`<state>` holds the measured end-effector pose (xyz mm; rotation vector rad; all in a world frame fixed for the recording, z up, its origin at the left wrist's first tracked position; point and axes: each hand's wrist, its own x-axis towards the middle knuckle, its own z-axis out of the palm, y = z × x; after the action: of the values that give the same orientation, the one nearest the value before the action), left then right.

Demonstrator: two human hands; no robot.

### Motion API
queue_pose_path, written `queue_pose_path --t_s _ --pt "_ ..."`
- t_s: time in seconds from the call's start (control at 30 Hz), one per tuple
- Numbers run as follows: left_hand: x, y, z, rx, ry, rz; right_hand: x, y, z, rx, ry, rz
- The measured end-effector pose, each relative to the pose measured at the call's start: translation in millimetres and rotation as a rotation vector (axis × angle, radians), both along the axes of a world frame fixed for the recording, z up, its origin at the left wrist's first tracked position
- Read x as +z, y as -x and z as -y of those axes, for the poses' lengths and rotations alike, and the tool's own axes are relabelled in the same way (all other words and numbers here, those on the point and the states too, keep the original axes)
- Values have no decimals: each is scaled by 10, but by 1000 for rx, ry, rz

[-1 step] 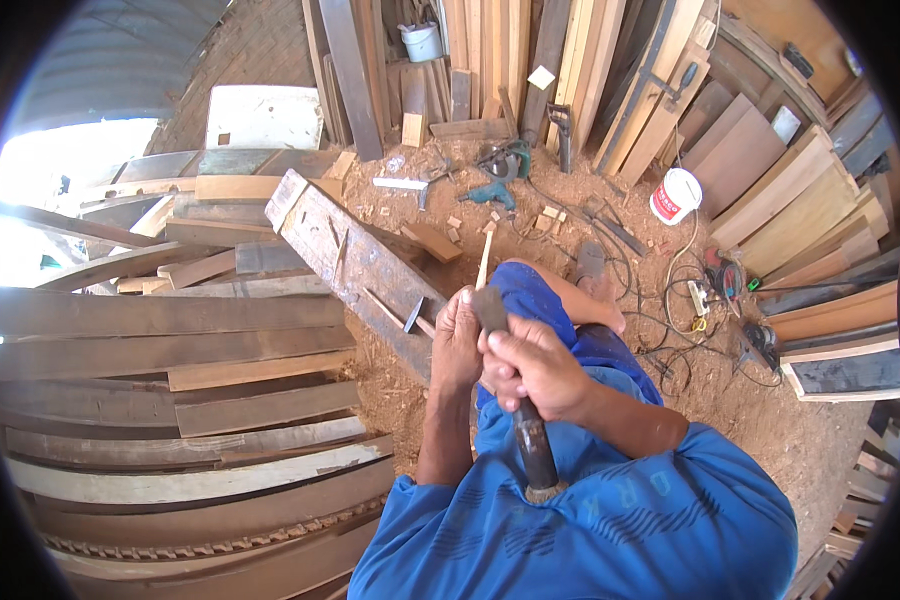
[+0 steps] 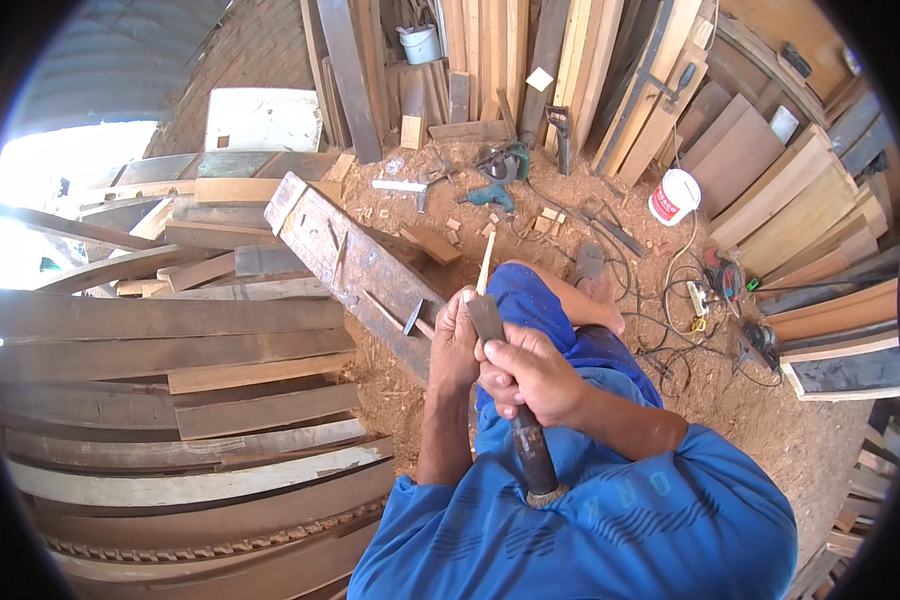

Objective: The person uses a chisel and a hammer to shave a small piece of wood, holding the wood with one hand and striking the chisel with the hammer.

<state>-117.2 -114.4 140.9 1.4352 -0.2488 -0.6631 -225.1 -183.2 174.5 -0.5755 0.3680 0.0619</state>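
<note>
My right hand is wrapped around a chisel. Its broad, dull blade points away from me, while the dark round handle runs back to my blue shirt. Beside the blade, my left hand is closed around a thin, pale wooden stick, whose narrow end sticks out past the fingers. The blade lies close against the stick; their exact contact is hard to make out. Left of my hands, a hammer rests on a worn wooden plank.
Stacked boards fill the left side. Beyond my knees, a teal power drill, a handsaw and wood offcuts lie or stand around the sawdust-covered ground. A white bucket and tangled cables are at the right.
The chisel blade has drawn back slightly towards me, exposing more of the stick. My left hand stays nearly in place.
</note>
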Motion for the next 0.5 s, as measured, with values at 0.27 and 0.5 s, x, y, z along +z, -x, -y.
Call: queue_pose_path --t_s 0.27,0.5 --pt "-21 50 -222 -284 18 189 26 164 -42 -44 95 38" --pt "-120 226 -372 -284 -108 110 158 251 54 -127 204 -4"
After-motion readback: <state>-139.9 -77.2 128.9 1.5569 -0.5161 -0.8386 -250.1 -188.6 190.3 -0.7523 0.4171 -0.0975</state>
